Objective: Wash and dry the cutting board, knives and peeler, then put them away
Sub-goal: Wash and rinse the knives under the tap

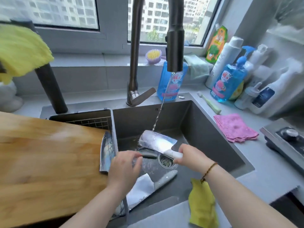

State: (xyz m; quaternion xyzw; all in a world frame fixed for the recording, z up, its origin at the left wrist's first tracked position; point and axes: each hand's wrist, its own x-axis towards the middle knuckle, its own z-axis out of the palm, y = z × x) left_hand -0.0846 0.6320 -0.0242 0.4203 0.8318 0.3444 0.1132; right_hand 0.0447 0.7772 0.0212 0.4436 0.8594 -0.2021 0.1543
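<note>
Fingers of my right hand [190,156] are wrapped round the white handle of the cleaver [158,142], so the broad blade tilts up and away from me into the thin stream [158,116] from the faucet [175,46]. Held at that slant, I judge the water runs down the flat and off into the sink [213,129] rather than back onto my wrist. My left hand [123,165] hangs low over the basin with fingers loosely bent, the tips right at a slim dark thing [148,156] beside the drain [167,161]. Blur means I cannot tell whether they pinch it or only reach toward it, nor whether it is the peeler. 1 more knife [143,188], grey-handled, lies flat on the sink floor near me, likely waiting its turn where its edge is out of the way. The cutting board [49,153] sits across the left compartment, with another shiny blade [107,152] lying along its right edge. A yellow cloth [202,204] lies on the front rim, close by for wiping. I judge this is mid-rinse, with nothing dried or stowed yet
</note>
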